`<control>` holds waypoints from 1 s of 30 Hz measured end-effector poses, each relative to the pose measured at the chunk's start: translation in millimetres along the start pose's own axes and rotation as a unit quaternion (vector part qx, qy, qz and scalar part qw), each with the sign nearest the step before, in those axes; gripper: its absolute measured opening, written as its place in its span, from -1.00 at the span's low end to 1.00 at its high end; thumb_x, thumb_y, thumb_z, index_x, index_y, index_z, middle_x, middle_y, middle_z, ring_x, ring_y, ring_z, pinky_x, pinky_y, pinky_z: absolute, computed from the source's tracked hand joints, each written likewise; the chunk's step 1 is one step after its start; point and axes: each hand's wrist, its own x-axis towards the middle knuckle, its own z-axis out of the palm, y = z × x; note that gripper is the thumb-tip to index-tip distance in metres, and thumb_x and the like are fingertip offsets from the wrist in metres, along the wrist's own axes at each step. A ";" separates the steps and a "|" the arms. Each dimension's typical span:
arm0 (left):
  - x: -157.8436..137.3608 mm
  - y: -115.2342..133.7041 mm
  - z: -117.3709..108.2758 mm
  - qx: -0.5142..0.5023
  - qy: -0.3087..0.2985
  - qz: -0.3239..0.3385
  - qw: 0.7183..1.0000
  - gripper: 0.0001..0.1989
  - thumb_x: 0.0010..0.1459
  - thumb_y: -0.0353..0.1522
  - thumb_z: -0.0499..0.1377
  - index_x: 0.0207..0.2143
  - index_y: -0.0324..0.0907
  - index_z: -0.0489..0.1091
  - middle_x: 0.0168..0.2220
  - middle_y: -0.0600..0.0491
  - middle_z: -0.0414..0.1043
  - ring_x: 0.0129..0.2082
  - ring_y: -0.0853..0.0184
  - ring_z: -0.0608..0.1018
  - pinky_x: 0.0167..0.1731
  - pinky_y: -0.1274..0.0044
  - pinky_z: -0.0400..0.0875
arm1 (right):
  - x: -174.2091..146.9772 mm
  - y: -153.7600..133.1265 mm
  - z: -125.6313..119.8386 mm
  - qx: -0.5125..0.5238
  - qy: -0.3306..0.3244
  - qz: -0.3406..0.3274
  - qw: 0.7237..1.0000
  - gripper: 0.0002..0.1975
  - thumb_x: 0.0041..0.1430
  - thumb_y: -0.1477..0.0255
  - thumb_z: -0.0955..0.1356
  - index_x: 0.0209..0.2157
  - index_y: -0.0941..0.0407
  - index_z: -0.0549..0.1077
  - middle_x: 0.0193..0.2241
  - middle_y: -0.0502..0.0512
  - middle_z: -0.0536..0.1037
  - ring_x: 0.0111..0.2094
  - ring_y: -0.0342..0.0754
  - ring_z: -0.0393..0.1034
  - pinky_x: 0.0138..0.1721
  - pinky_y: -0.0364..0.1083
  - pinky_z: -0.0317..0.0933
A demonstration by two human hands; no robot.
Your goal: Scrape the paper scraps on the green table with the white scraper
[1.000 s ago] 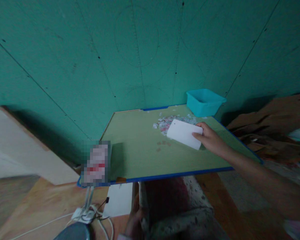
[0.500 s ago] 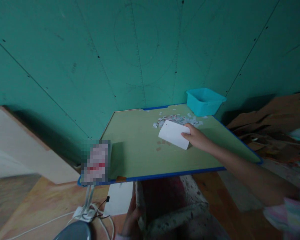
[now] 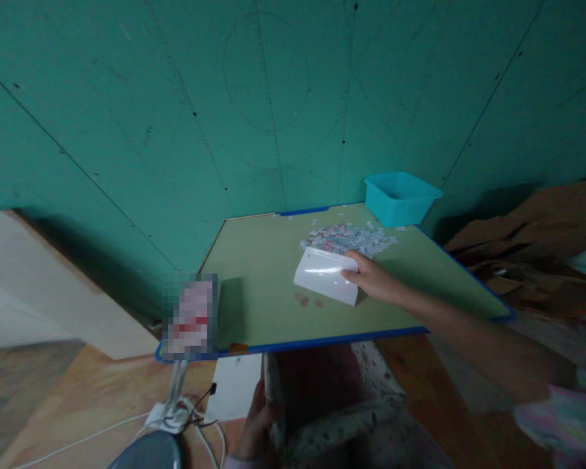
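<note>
My right hand (image 3: 368, 277) is closed on the right end of a stiff, glossy white sheet (image 3: 325, 275), thumb on the upper face. The sheet is held slightly bent over the green tabletop (image 3: 264, 260), just in front of a flat pile of small paper scraps (image 3: 351, 238). Below the table's front edge, my left hand (image 3: 261, 417) grips the left wall of a pale, stained open container (image 3: 342, 417). The container's inside is dark and reddish, and its contents cannot be made out.
A turquoise plastic basin (image 3: 403, 202) stands at the table's back right corner. On the left edge is a blurred-out pinkish item (image 3: 191, 319). White cables (image 3: 176, 413) and a grey stool (image 3: 149, 453) are at lower left. Torn cardboard (image 3: 532, 221) lies at right.
My right hand has moved the white sheet a little left and toward me, uncovering more of the scrap pile. The sheet now catches bright light. My left hand stays on the container.
</note>
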 end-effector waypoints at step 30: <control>4.3 20.1 -19.6 0.064 0.048 -0.020 0.997 -0.78 -0.48 -0.27 0.40 -0.61 0.04 0.54 -0.56 0.12 0.55 0.12 -0.03 0.26 0.02 0.33 0.23 | -11.6 -21.8 30.7 0.050 -0.153 -0.032 0.986 -0.80 -0.01 0.49 0.25 -0.28 0.14 0.21 -0.43 0.00 0.33 -0.39 -0.16 0.22 -0.42 -0.19 0.13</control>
